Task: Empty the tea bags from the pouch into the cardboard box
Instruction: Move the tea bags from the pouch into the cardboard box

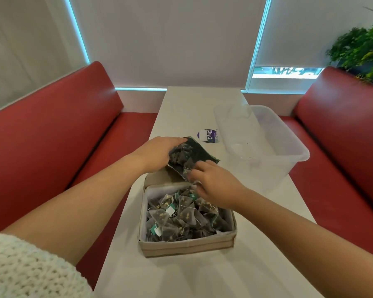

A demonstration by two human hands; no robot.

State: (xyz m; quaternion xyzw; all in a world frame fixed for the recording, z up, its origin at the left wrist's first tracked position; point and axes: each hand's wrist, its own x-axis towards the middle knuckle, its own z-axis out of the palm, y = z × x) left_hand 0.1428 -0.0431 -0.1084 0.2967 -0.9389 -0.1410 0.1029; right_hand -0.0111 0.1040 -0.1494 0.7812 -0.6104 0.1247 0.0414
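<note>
A dark pouch with a clear window [191, 157] hangs tilted over the far edge of the cardboard box [187, 247], its open mouth pointing down toward the box. My left hand [157, 152] grips the pouch's upper far end. My right hand [213, 182] pinches the pouch's lower open edge, just above the box's back right corner. Several pyramid tea bags [181, 214] with strings and small tags fill the paper-lined box. More tea bags show through the pouch window.
The box sits on a narrow white table [256, 265]. A clear plastic tub [261, 138] stands at the right, a purple and white label [208, 135] beside it. Red bench seats [52, 134] flank the table on both sides.
</note>
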